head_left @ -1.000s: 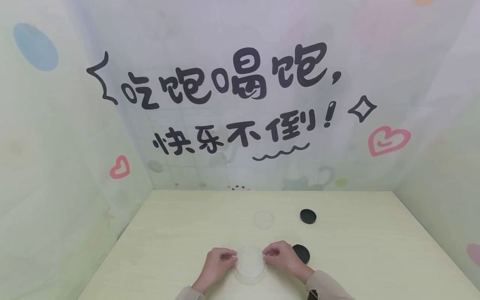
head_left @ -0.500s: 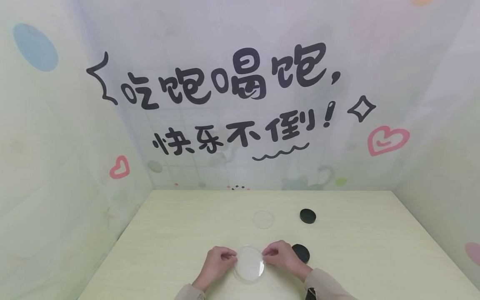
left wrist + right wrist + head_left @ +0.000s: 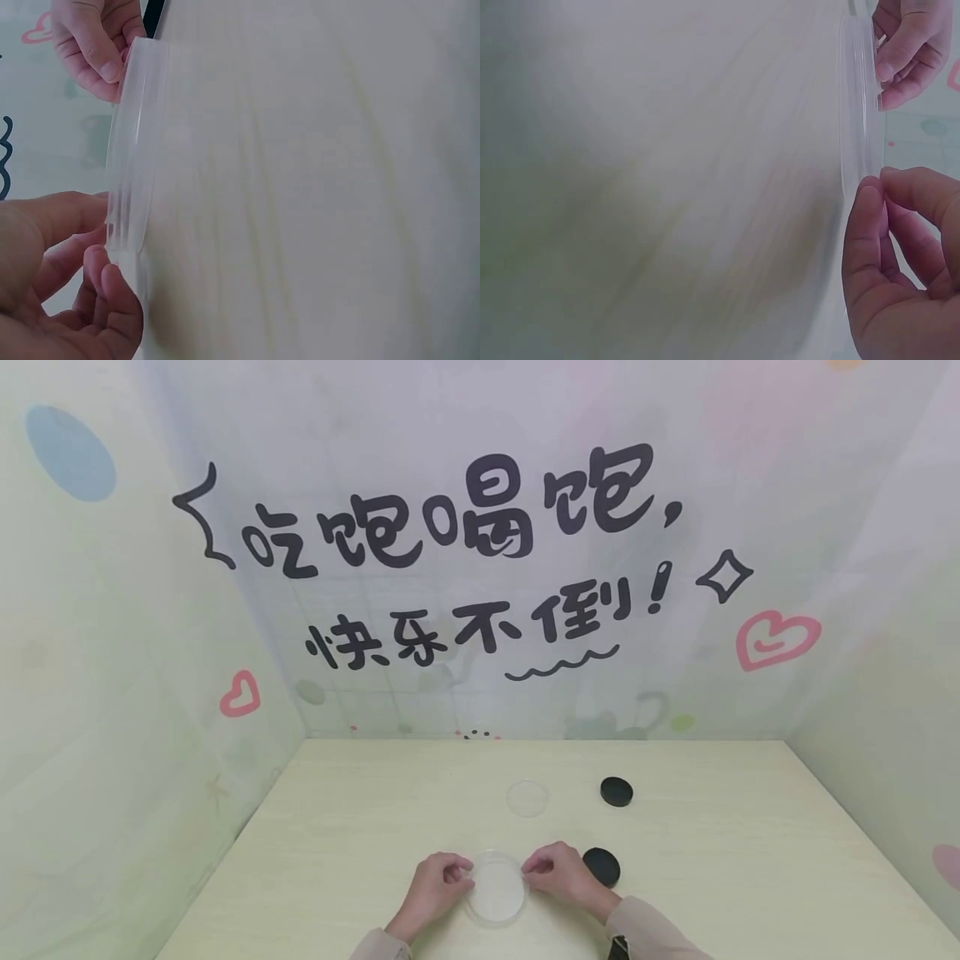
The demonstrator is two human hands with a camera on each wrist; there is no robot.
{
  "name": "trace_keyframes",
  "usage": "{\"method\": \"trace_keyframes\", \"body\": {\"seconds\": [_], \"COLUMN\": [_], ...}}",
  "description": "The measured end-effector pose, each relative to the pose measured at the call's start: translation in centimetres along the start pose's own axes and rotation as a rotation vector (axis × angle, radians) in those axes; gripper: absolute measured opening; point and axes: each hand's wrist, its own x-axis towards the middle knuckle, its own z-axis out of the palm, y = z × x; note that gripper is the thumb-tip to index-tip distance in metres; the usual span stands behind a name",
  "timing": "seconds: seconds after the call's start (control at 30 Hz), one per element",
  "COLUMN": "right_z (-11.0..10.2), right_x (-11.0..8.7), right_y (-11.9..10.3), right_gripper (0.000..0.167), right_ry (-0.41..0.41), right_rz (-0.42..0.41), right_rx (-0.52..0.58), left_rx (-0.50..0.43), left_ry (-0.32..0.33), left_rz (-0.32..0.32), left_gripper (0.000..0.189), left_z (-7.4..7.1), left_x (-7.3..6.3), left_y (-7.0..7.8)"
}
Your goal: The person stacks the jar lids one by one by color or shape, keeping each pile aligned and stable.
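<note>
A shallow clear round dish, like a petri dish (image 3: 497, 893), is at the table's near middle, between both hands. My left hand (image 3: 437, 885) holds its left edge with the fingertips. At the opposite edge, my right hand (image 3: 564, 872) pinches the rim between thumb and index finger. From the left wrist view the dish (image 3: 135, 142) appears edge-on, its side wall showing ridges that look like one part nested in another. The right wrist view also gives its side (image 3: 861, 105), with the right fingertips at the near end.
Just right of my right hand lies a black round lid (image 3: 602, 867). A second black lid (image 3: 617, 792) is farther back. To its left, a small clear disc (image 3: 508, 799) lies on the pale table (image 3: 360, 802). Printed fabric walls enclose the table.
The clear dish's top has shifted slightly left and its tilt has changed; a bright glint on it came and went. My right hand moved slightly left with it. The lids and small disc stayed put.
</note>
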Motion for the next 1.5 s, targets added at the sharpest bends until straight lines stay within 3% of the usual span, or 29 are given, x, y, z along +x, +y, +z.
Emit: {"method": "trace_keyframes", "body": {"seconds": [0.3,0.7,1.0,1.27,1.5], "right_z": [0.2,0.4,0.3,0.4,0.2], "right_x": [-0.1,0.0,0.0,0.0,-0.1], "right_y": [0.0,0.3,0.4,0.4,0.4], "right_gripper": [0.009,0.009,0.007,0.008,0.009], "right_ry": [0.000,-0.007,0.003,0.016,0.040], "right_rz": [0.011,0.013,0.020,0.060,0.076], "right_rx": [0.005,0.001,-0.007,-0.017,-0.017], "left_rx": [0.008,-0.032,-0.040,-0.036,-0.003], "left_ry": [0.008,-0.016,-0.035,-0.067,-0.057], "left_rz": [-0.039,-0.026,-0.052,-0.031,0.013], "left_gripper": [0.017,0.019,0.021,0.022,0.022], "left_z": [0.0,-0.1,0.2,-0.1,-0.8], "left_x": [0.0,0.1,0.4,0.4,0.5], "left_y": [-0.1,-0.2,-0.1,-0.3,-0.3]}}
